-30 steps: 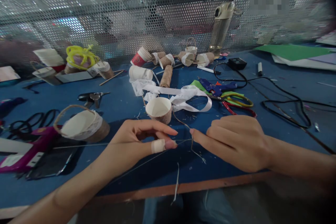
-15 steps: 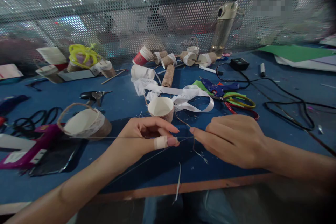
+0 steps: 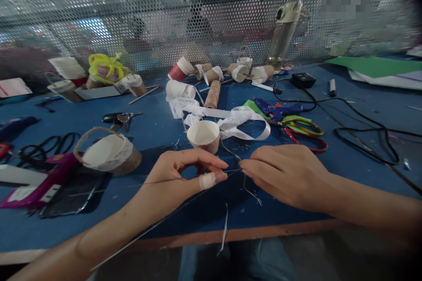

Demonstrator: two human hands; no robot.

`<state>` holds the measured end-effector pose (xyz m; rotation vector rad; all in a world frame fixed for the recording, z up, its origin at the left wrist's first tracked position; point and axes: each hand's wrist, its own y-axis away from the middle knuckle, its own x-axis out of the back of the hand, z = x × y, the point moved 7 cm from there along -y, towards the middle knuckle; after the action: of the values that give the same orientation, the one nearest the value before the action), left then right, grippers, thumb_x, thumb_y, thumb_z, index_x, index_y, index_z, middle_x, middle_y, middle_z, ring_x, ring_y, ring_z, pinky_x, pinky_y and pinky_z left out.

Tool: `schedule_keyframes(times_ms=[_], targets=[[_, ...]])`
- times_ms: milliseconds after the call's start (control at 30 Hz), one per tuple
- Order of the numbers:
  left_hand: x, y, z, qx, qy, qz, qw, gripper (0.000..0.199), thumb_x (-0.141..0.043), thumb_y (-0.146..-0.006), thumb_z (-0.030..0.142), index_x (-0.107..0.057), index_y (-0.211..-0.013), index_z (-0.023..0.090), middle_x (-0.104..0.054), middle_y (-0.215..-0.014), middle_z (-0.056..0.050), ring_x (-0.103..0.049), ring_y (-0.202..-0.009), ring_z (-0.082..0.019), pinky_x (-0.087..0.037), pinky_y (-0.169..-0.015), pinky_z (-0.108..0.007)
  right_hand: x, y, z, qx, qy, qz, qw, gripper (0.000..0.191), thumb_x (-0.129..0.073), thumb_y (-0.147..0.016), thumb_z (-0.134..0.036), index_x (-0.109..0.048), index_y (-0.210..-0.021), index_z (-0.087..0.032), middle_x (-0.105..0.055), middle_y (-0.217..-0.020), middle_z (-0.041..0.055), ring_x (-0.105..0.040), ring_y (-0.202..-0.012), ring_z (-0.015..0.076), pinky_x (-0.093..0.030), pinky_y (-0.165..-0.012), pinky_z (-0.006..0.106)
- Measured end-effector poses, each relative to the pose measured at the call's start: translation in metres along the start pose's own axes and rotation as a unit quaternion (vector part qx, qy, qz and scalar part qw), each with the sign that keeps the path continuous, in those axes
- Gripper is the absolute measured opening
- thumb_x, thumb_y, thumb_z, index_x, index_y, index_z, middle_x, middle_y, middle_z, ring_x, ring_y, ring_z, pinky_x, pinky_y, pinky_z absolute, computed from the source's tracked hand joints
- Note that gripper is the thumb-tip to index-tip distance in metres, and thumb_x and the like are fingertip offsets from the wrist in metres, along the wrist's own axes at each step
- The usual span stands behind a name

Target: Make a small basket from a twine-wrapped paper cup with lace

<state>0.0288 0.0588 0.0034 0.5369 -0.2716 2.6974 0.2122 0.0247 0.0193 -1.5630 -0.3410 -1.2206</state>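
Note:
My left hand (image 3: 187, 173), a bandage on its thumb, pinches thin pale strands between thumb and index fingertip. The strands trail left across my wrist and down past the table edge. My right hand (image 3: 283, 175) grips the other end of the strands and a brown twine (image 3: 231, 151) in its closed fingertips. Just behind my left fingers stands a small twine-wrapped paper cup (image 3: 203, 135), and the brown twine runs beside it. To the left a basket-like cup (image 3: 110, 153) with lace trim and a twine handle leans on its side.
White ribbon (image 3: 249, 127), a twine roll (image 3: 212, 95) and scissors (image 3: 306, 134) lie behind my hands. A purple glue gun (image 3: 42, 182) lies left; a bottle (image 3: 283, 33) stands against the mesh panel (image 3: 158, 22). Black cable (image 3: 362, 129) crosses the right side.
My left fingertips have moved slightly right and closed on the strands, nearer my right hand. The loose strand ends at the left have shifted. My right fingers have bunched a little.

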Motion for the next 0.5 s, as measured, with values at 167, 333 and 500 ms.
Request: schedule_keyframes(times_ms=[167,333,500], targets=[[-0.005,0.001,0.013,-0.055,-0.025,-0.026,0.998,0.012,-0.08,-0.087,0.02,-0.083,-0.098,0.024,-0.08,-0.086,-0.001,-0.074,-0.08,-0.016,-0.057,-0.071,-0.021,-0.01,0.002,0.008,-0.062,-0.125,-0.025,0.99,0.02,-0.049,-0.106,-0.025,-0.067,-0.101,-0.017,-0.069,-0.087,0.0037,-0.063,-0.074,0.015,-0.038,-0.059,0.029],[-0.008,0.004,0.024,-0.113,-0.053,-0.049,0.991,0.011,-0.077,-0.089,0.018,-0.082,-0.098,0.022,-0.08,-0.086,-0.003,-0.073,-0.077,-0.015,-0.057,-0.069,-0.022,-0.018,0.004,0.017,-0.141,-0.293,-0.05,0.944,0.011,-0.056,-0.103,-0.025,-0.065,-0.099,-0.019,-0.068,-0.089,0.0015,-0.062,-0.077,0.0114,-0.043,-0.067,0.024],[-0.008,0.004,0.025,-0.119,-0.057,-0.052,0.99,0.012,-0.077,-0.088,0.019,-0.083,-0.099,0.022,-0.079,-0.087,-0.003,-0.072,-0.076,-0.015,-0.057,-0.068,-0.022,-0.018,0.002,0.019,-0.152,-0.344,-0.045,0.925,0.009,-0.06,-0.101,-0.022,-0.068,-0.1,-0.018,-0.069,-0.089,0.0021,-0.062,-0.076,0.0106,-0.045,-0.068,0.022]])
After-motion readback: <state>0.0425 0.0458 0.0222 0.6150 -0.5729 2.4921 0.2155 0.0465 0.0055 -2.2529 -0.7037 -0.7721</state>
